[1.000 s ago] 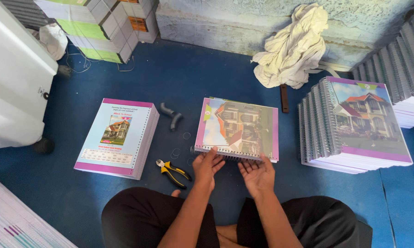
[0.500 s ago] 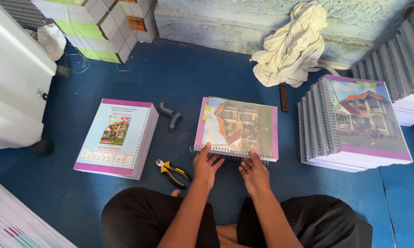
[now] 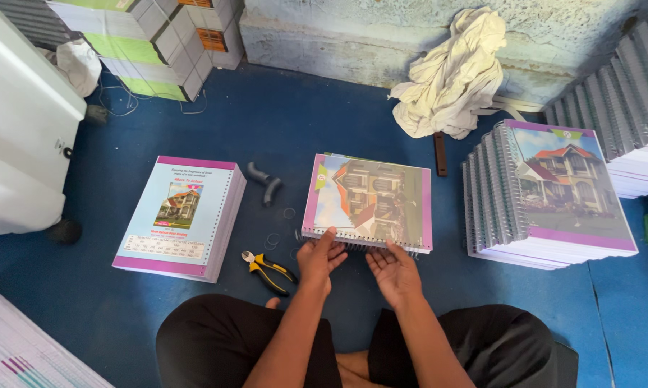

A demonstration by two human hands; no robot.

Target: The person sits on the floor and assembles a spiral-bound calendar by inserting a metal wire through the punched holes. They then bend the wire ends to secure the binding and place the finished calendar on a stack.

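left hand point(image 3: 320, 257), right hand point(image 3: 392, 269) – fingers spread on booklet point(image 3: 368, 201) edge | pliers point(image 3: 268, 270) beside

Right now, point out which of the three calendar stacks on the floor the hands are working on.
The middle stack, lying alone between the other two: the left hand and right hand both touch its near wire-bound edge. The left stack and right stack lie untouched.
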